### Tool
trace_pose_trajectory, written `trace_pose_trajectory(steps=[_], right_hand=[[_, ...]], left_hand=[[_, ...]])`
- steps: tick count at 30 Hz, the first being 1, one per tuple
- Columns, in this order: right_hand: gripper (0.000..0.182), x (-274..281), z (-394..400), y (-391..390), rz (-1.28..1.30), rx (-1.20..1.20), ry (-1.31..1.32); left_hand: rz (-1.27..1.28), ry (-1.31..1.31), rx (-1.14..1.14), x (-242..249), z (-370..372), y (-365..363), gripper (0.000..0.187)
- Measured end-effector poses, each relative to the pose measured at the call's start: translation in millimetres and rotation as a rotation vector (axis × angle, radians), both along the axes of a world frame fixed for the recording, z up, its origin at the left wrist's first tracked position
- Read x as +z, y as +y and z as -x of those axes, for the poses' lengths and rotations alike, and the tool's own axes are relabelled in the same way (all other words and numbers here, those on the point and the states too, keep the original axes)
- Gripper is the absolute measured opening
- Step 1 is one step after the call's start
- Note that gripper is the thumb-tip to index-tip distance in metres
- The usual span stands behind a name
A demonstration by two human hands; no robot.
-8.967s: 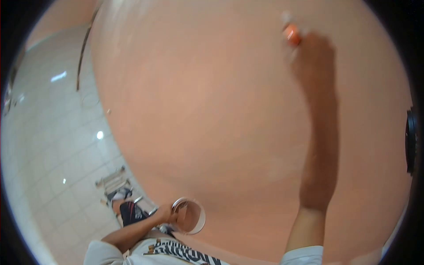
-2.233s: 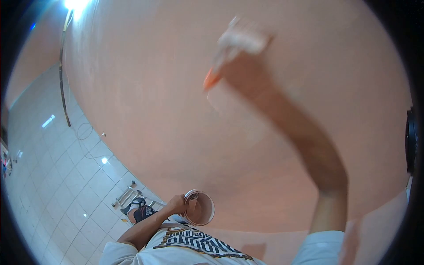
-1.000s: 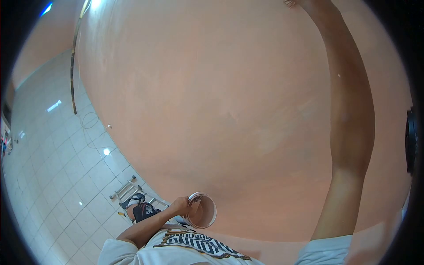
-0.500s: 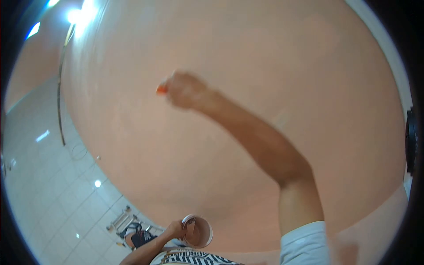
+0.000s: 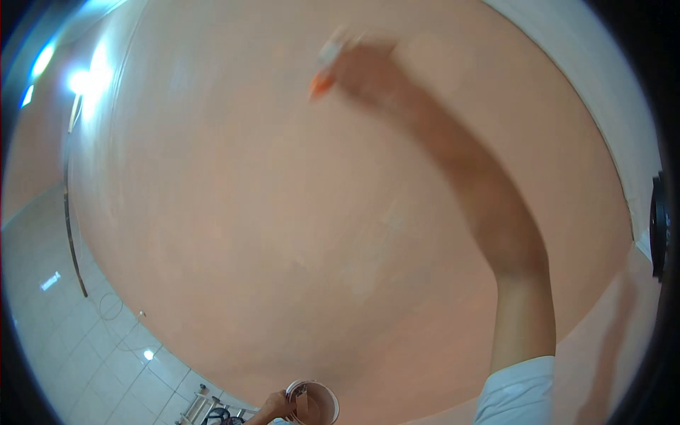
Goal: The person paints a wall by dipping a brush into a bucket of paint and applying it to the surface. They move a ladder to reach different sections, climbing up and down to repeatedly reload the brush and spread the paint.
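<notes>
Raised high against the salmon-coloured wall (image 5: 283, 212), my right hand (image 5: 368, 74) is closed round a tool with an orange end (image 5: 321, 85) and a pale part above it. Motion blurs the hand and the tool, so its exact type is unclear. Low in the view, my left hand (image 5: 277, 405) grips the rim of a round bucket (image 5: 327, 405). Pinkish-brown contents show inside the bucket, with a flat piece standing in it near my fingers.
A metal ladder-like frame (image 5: 195, 411) stands on the tiled floor (image 5: 120, 368) at the lower left. A long thin pole (image 5: 69, 212) leans near a bright lamp (image 5: 81, 83). Thin cable loops lie on the floor. A white strip (image 5: 567, 64) borders the wall at the right.
My right hand has moved up and to the right across the wall with the tool. The view has shifted, and the bucket with my left hand sits lower in it.
</notes>
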State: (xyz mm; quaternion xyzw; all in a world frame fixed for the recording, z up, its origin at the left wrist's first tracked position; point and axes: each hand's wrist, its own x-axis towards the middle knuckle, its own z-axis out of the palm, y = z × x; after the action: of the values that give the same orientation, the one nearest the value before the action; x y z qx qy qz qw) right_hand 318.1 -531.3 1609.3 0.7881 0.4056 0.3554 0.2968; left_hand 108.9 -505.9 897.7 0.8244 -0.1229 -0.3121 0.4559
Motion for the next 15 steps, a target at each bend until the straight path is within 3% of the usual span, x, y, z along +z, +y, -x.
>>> trace_pose_trajectory(steps=[2, 3, 6, 7, 8, 9, 10, 11, 12, 14, 15], right_hand=[[0.022, -73, 29, 18, 0.248, 0.097, 0.015], [0.024, -85, 44, 27, 0.274, -0.133, 0.016], [0.026, -49, 65, 32, 0.068, 0.024, 0.142], [0.028, -21, 65, 26, 0.108, 0.026, -0.057], [0.026, 16, 51, 17, 0.066, 0.153, -0.051], [0.03, 51, 59, 19, 0.069, -0.018, -0.168], [0.007, 83, 50, 11, -0.006, 0.151, -0.239], [0.018, 106, 44, 1, -0.083, 0.32, -0.311], [0.004, 113, 42, -13, -0.044, 0.267, -0.352], [0.026, 117, 35, -33, 0.039, 0.161, -0.433], [0.025, 96, 44, -30, 0.124, -0.104, -0.365]], left_hand=[[0.064, 0.096, -0.006, 24, 2, 6, 0.045], [0.092, 0.147, -0.01, 33, 2, 11, 0.046], [0.02, -0.036, -0.019, 6, -3, 5, 0.046], [0.011, -0.064, -0.014, 6, -1, 4, 0.046], [0.03, -0.043, -0.004, 7, 1, 3, 0.045], [0.047, -0.023, 0.004, 10, 1, 3, 0.045], [0.064, -0.001, 0.014, 12, 1, 4, 0.045], [0.054, 0.012, 0.022, 11, 1, 3, 0.045], [0.042, 0.025, 0.029, 8, 2, 3, 0.046], [0.039, 0.038, 0.029, 14, 1, 4, 0.046], [0.047, 0.043, 0.019, 25, 3, 9, 0.047]])
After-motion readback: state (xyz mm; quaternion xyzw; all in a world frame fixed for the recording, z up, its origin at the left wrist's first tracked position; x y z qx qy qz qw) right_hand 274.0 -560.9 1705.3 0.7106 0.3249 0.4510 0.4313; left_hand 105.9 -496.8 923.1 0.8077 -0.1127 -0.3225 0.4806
